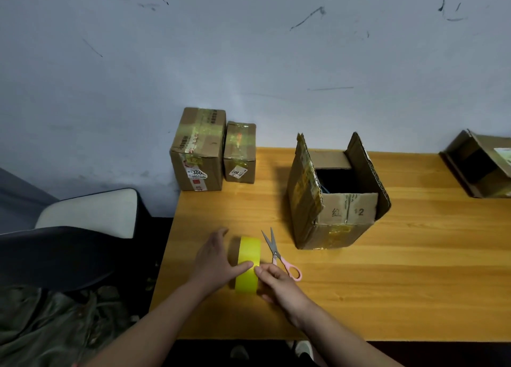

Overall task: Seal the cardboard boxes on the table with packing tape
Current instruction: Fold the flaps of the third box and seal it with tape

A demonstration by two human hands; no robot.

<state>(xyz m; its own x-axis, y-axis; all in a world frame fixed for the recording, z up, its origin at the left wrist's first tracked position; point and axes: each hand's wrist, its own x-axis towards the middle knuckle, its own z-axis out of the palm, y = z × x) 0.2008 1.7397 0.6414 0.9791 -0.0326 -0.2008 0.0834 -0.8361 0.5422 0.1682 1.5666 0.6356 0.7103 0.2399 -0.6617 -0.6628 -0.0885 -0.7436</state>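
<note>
A yellow roll of packing tape (248, 252) stands on edge on the wooden table (387, 283) near its front left. My left hand (214, 260) holds the roll from the left, thumb laid across its outer face. My right hand (273, 281) pinches at the tape's surface on the roll's right side. An open cardboard box (336, 198) with raised flaps stands to the right, behind the scissors. Two taped-up boxes, a larger (197, 151) and a smaller (240, 154), stand at the table's back left against the wall.
Pink-handled scissors (279, 254) lie just right of the roll. Another open box (479, 165) lies at the far right edge. A chair (88, 217) stands left of the table, with cloth on the floor below it.
</note>
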